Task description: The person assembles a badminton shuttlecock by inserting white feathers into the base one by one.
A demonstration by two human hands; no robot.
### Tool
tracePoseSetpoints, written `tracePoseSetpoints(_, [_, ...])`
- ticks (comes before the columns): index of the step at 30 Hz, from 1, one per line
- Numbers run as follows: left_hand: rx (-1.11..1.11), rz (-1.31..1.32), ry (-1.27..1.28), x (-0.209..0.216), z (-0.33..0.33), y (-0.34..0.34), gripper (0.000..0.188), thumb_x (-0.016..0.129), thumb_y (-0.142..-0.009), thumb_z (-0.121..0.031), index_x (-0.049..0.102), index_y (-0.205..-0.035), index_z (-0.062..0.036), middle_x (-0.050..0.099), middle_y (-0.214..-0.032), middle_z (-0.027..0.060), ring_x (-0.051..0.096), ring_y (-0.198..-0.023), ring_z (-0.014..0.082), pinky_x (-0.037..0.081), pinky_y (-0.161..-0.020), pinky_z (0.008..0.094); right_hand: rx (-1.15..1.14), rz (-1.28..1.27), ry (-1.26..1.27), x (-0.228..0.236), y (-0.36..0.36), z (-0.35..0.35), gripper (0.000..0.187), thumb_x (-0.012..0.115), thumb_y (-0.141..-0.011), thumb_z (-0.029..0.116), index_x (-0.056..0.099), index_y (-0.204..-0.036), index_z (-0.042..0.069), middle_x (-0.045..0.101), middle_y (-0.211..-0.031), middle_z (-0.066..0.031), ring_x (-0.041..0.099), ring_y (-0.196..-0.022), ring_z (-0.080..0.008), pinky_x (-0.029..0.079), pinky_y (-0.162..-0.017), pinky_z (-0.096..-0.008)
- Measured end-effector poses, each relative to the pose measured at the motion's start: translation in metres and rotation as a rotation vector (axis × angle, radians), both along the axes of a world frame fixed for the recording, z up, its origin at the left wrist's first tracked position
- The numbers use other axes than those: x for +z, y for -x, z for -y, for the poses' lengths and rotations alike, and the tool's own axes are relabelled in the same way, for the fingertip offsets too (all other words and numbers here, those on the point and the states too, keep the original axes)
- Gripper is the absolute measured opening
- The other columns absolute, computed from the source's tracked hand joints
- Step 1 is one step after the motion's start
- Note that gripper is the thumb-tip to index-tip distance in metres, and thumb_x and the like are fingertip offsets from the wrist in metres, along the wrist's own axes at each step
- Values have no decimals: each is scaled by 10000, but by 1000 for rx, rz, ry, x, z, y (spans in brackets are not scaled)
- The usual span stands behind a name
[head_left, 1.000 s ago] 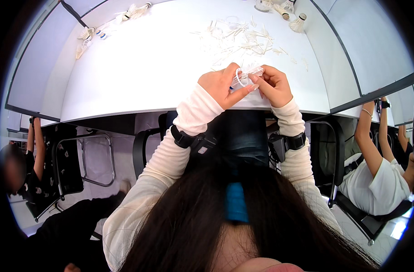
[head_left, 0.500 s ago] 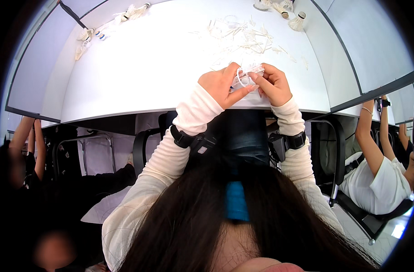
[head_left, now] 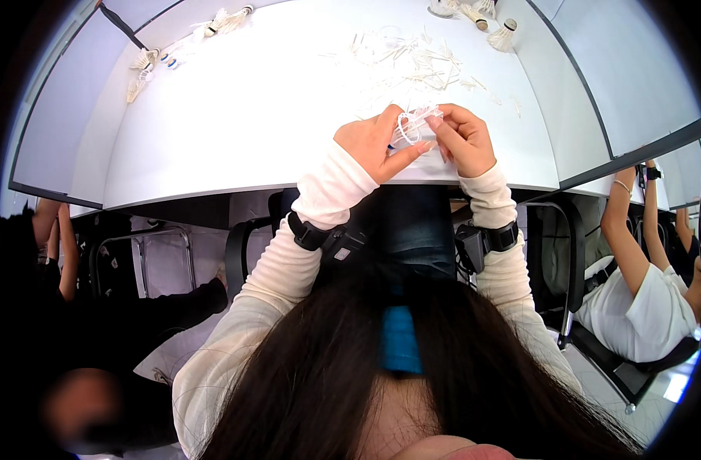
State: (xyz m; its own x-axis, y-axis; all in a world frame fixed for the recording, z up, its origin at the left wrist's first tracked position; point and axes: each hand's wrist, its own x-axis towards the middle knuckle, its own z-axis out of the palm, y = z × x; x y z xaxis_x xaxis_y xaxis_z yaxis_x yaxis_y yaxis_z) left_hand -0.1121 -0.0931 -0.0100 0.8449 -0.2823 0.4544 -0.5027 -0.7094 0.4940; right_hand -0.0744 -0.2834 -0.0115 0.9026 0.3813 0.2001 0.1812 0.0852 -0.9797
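Observation:
A white shuttlecock [head_left: 413, 128] is held between my two hands just above the near edge of the white table. My left hand [head_left: 372, 146] is closed around its base end, where a bit of blue shows; most of the cork is hidden by the fingers. A loose-looking white ring curves around the feather shafts. At the feather end, my right hand [head_left: 468, 140] pinches with thumb and forefinger; how many shafts are in that pinch cannot be made out.
Loose white feather pieces [head_left: 419, 61] lie scattered beyond my hands. Shuttlecocks stand and lie at the far left [head_left: 228, 21] and far right [head_left: 503, 36], with small blue-and-white corks [head_left: 171, 60] by the left ones. Low partitions [head_left: 623, 84] flank the table; other people sit on both sides.
My right hand's thumb and forefinger have shifted slightly up along the feather shafts. My left hand stays nearly still. The person at the left has moved a little.

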Motion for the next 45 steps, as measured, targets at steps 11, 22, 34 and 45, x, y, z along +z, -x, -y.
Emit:
tracePoseSetpoints(11, [22,-30,4,1,0,1,605,586,-883,-524,522,-1009,64,588,-594,150,598,-519,295,462,-484,353,-53,-40,-61,-5,-4,1,211,579,-950,175,630,-1019,-18,485,-581,44,390,-481,-22,302,-449,-185])
tracePoseSetpoints(22, [67,58,204,1,-1,3,483,587,-896,-476,531,-944,1,586,-617,140,602,-547,319,457,-502,353,44,-139,-310,-1,7,-12,294,519,-955,223,585,-1120,-11,535,-674,-15,443,-562,-69,353,-517,-198])
tracePoseSetpoints(34, [-622,-717,1202,2,-27,-1,407,310,-933,-395,509,-895,-42,523,-640,99,433,-524,155,361,-500,261,103,24,-187,-2,9,-19,328,581,-883,116,566,-1195,17,608,-1186,-78,526,-922,-110,434,-715,-218])
tracePoseSetpoints(45, [-401,-1096,1315,17,-18,2,603,292,-977,-565,506,-708,-69,401,-510,21,285,-431,109,245,-428,250,190,8,-268,0,7,-15,329,594,-867,113,581,-1181,15,547,-1246,-94,523,-1103,-161,406,-898,-276])
